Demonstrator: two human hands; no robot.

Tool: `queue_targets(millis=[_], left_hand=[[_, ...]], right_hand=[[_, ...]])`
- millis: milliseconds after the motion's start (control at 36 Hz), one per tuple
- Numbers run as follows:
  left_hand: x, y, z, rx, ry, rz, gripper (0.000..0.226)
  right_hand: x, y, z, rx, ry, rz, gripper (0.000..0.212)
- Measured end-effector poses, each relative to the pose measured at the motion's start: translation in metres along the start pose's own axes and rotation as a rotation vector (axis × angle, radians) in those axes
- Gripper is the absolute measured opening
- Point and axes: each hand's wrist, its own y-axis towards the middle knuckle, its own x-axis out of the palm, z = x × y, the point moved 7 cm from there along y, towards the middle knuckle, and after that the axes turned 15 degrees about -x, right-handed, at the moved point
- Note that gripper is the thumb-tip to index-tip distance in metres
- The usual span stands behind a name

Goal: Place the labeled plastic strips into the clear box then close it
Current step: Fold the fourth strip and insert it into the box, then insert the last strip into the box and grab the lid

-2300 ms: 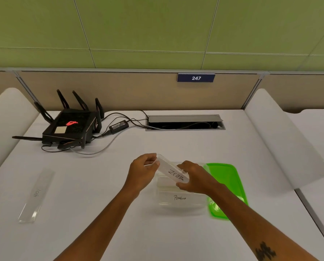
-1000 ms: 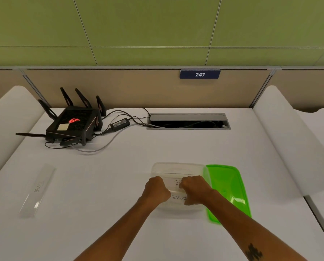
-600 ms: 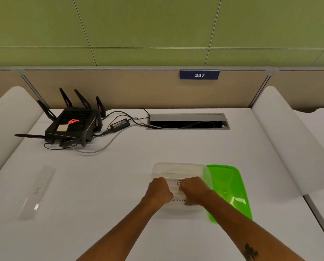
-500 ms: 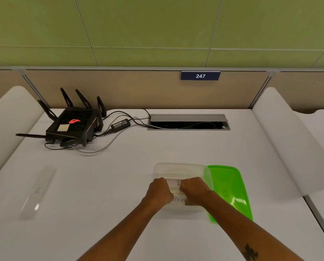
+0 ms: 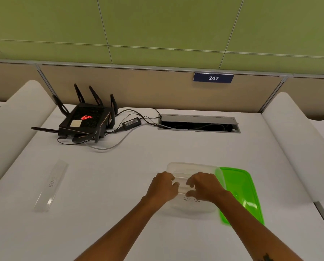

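The clear box [image 5: 195, 167] is cloudy translucent plastic, smooth. Its green lid [image 5: 240, 187] is glossy plastic catching highlights. The strip [image 5: 50, 185] is clear, shiny plastic. The bench [image 5: 119, 166] looks matt white; the router [image 5: 85, 122] matt black plastic.

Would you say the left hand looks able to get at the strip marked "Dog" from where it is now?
Probably yes: the left hand looks free, and only bare table lies between it and the strip.
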Motion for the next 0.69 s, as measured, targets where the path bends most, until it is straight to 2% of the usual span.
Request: queue_targets(millis=[167,306,694], left_hand=[[-0.05,0.006,-0.024,0.075,-0.059,0.136,0.036],[-0.094,0.02,-0.069,0.03,-0.093,0.203,0.034],[-0.191,0.05,-0.255,-0.202,-0.055,0.351,0.031]], right_hand=[[-0.045,0.021,-0.033,0.038,0.064,0.348,0.024],[-0.055,0.049,-0.087,-0.042,0.118,0.488,0.024],[0.026,0.151,-0.228,-0.235,0.426,0.18,0.053]])
